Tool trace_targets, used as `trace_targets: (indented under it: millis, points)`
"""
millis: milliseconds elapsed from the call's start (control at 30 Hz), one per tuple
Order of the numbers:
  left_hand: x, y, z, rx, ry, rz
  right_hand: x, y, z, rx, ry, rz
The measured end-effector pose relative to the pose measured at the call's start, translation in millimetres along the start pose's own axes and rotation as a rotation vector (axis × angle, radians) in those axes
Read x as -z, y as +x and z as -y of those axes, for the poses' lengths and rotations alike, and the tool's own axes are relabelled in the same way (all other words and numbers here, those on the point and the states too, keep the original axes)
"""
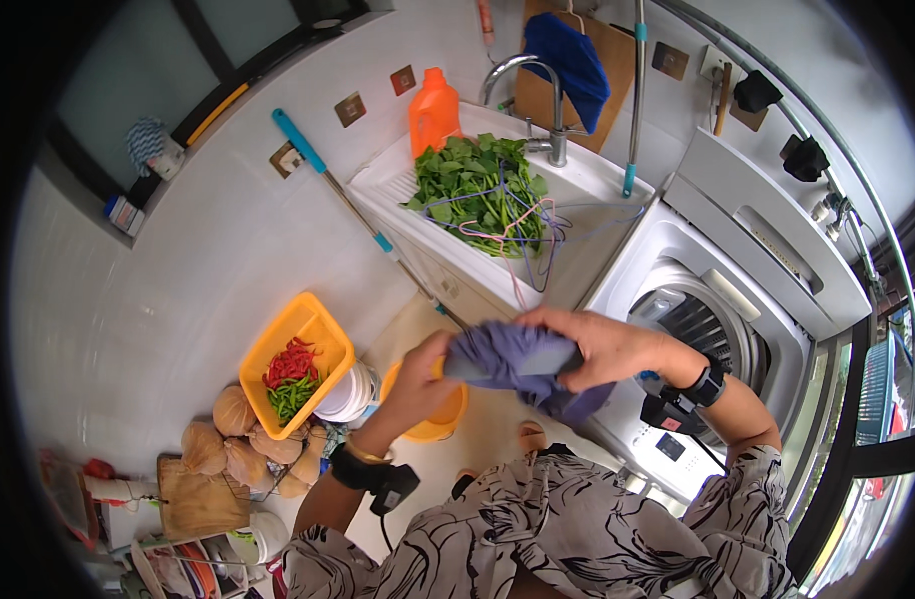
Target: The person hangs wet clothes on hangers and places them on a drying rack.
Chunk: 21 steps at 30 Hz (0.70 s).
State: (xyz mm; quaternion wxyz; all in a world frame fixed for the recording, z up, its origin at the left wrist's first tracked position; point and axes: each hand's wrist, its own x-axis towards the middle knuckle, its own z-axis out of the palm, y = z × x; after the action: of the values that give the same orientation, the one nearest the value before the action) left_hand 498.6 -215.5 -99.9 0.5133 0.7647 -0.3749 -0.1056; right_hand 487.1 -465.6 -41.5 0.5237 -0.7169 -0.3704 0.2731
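Note:
A bunched purple-grey garment [512,357] with a gathered, elastic-looking edge is stretched between my hands at chest height. My left hand [416,384] grips its left end. At the other end, my right hand [617,347] has its fingers over the top and its thumb below. The cloth is slightly blurred, and its exact kind cannot be made out. To the right stands a top-loading washing machine [604,298] with its lid [777,240] raised and the metal drum [682,304] showing. Thin wire hangers [549,222] in blue and pink lie over leafy greens [467,180] in the white sink [378,180].
An orange bottle [435,110] and a curved faucet [557,110] stand at the sink. A blue-topped pole [328,180] leans on the wall. At left are a yellow basket [343,349] with red and green peppers, tan round produce [234,409] and an orange bucket [448,414].

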Motion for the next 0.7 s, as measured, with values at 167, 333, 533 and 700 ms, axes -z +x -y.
trace_targets:
  millis: [167,333,533,700]
  points:
    - [55.1,-87.5,-11.5,0.275,-0.427,-0.392,-33.9,40.8,6.2,-0.096,-0.409,-0.309]
    - [85.7,-142.5,-32.4,0.387,-0.429,-0.596,-76.1,92.0,-13.4,0.134,-0.601,-0.444]
    - [130.7,-210.0,-43.3,0.347,0.702,-0.534,-83.3,150.1,-12.1,0.011,0.172,-0.539]
    - [161.7,-252.6,-26.4,0.435,0.954,-0.792,-95.9,183.7,3.2,0.077,0.69,-0.433]
